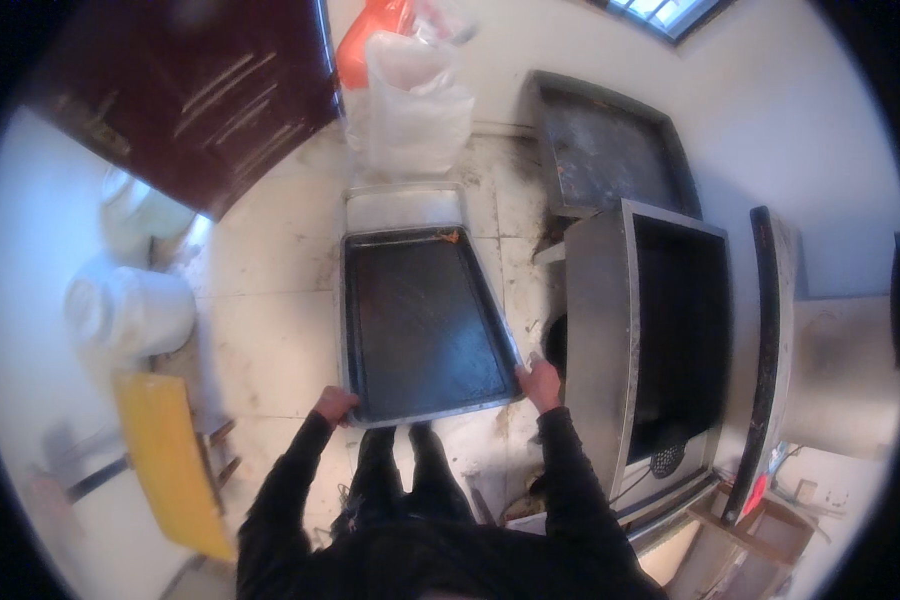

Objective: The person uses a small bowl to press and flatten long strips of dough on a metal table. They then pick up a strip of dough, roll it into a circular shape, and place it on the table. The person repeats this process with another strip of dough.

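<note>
A large dark baking tray with a raised metal rim is held out in front of my legs. My left hand is closed on its near left corner. At the near right corner my right hand grips the rim, thumb along the edge. A small orange-brown scrap lies at the tray's far edge. Beyond that edge shows a paler metal pan, partly hidden by the tray.
On the right stands a metal cabinet with a dark open top; behind it leans a big shallow metal pan. White plastic bags stand ahead by a dark red door. White buckets and a yellow board are left.
</note>
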Demonstrator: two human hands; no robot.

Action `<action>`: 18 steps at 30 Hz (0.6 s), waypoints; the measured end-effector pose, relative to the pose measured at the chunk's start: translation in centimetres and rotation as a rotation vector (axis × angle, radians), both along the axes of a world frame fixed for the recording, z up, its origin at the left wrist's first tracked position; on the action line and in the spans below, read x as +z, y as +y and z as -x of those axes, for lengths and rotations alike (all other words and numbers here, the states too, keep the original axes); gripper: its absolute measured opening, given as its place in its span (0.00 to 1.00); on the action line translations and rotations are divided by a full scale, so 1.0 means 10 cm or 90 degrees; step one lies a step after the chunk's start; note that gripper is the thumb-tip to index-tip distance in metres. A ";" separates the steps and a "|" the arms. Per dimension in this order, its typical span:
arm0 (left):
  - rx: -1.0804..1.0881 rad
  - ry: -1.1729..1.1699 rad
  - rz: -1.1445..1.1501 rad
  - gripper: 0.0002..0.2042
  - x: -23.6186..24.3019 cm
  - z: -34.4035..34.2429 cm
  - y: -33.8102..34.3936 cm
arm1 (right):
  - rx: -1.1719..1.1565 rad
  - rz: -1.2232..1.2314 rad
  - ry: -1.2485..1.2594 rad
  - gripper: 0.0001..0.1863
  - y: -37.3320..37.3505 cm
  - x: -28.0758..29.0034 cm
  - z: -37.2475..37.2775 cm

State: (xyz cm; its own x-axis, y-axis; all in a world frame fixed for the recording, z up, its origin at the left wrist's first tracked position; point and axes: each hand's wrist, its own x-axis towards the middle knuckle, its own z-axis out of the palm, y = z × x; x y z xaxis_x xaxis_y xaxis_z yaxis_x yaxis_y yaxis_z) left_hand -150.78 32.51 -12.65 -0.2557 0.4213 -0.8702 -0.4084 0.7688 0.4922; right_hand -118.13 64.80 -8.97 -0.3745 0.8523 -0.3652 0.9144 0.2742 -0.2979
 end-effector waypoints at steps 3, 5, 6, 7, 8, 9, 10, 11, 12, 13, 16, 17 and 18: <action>0.032 -0.013 -0.008 0.09 0.01 -0.01 -0.08 | -0.010 0.100 0.081 0.24 0.20 -0.27 -0.06; -0.287 0.173 -0.169 0.09 -0.56 0.03 -0.35 | -0.128 0.420 0.143 0.23 0.29 -0.33 -0.14; -0.353 0.223 -0.210 0.10 -0.68 0.02 -0.40 | -0.142 0.447 0.193 0.22 0.26 -0.40 -0.16; -0.419 0.277 -0.247 0.10 -0.76 0.05 -0.46 | -0.097 0.468 0.150 0.19 0.23 -0.49 -0.19; -0.396 0.291 -0.247 0.12 -0.71 0.04 -0.40 | 0.009 0.296 0.109 0.17 0.18 -0.60 -0.18; -0.281 0.208 -0.153 0.14 -0.42 0.04 -0.26 | 0.115 0.118 0.071 0.15 0.13 -0.71 -0.17; -0.140 0.139 -0.064 0.16 -0.04 0.02 -0.10 | 0.128 0.192 0.192 0.14 0.22 -0.82 -0.23; -0.196 0.221 -0.131 0.16 0.02 0.11 -0.25 | 0.072 0.227 0.167 0.16 0.21 -0.56 0.03; -0.266 0.292 -0.204 0.16 0.06 0.12 -0.37 | -0.008 0.299 0.238 0.15 0.16 -0.38 0.04; -0.265 0.257 -0.172 0.16 0.18 0.15 -0.41 | 0.072 0.255 0.159 0.13 0.16 -0.43 -0.09; -0.256 0.251 -0.075 0.16 0.44 0.20 -0.76 | 0.025 0.302 0.198 0.15 -0.11 0.21 0.23; -0.281 0.287 -0.067 0.17 0.46 0.17 -0.94 | 0.028 0.300 0.190 0.15 -0.19 0.31 0.28; -0.250 0.293 -0.068 0.18 0.46 0.17 -1.07 | 0.050 0.278 0.187 0.15 -0.25 0.38 0.38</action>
